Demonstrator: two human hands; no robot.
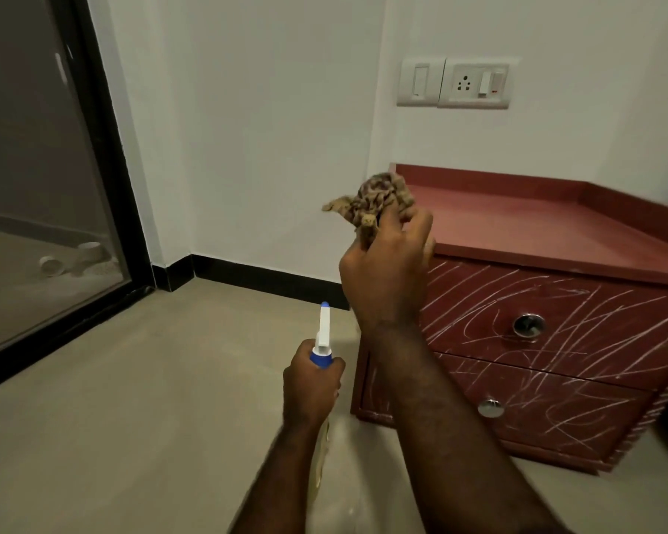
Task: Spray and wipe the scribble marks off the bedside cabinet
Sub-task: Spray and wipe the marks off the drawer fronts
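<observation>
The dark red bedside cabinet [556, 240] stands at the right against the wall, with two drawers and round metal knobs. White scribble marks [579, 333] cover both drawer fronts. My right hand [386, 271] grips a crumpled brown patterned cloth [375, 200], raised at the cabinet's upper left corner. My left hand [311, 383] holds a spray bottle [322, 337] by its neck, low over the floor to the left of the cabinet. The bottle's white and blue nozzle points away from me. Its body is mostly hidden under my hand and forearm.
A switch and socket plate [456, 82] sits on the white wall above the cabinet. A black-framed glass door [105, 179] fills the left side. Beige floor [132, 418] spreads in front, edged by a black skirting [270, 279].
</observation>
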